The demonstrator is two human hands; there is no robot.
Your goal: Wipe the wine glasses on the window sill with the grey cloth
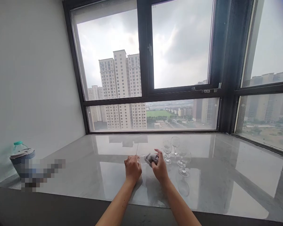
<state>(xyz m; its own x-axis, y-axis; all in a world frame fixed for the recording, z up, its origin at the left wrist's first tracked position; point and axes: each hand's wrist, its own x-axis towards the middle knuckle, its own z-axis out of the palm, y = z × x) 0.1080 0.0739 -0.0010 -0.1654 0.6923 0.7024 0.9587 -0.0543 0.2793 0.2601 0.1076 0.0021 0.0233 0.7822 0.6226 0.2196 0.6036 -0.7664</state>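
Both my arms reach out over a glossy grey marble sill [214, 175]. My left hand [132, 168] is closed, fingers curled around what looks like a clear glass that I can hardly make out. My right hand [159, 166] is closed on a small grey cloth [151, 158], held just right of the left hand. Three empty stemmed glasses stand upright to the right of my hands: one [167, 151] nearest the right hand, one [175, 145] behind it, and a larger one [184, 161] at the front right.
A large dark-framed window [145, 62] runs along the back of the sill and turns a corner at the right. A white wall closes the left side. At the far left stand a plastic bottle with a green cap [19, 146] and a round container [22, 158].
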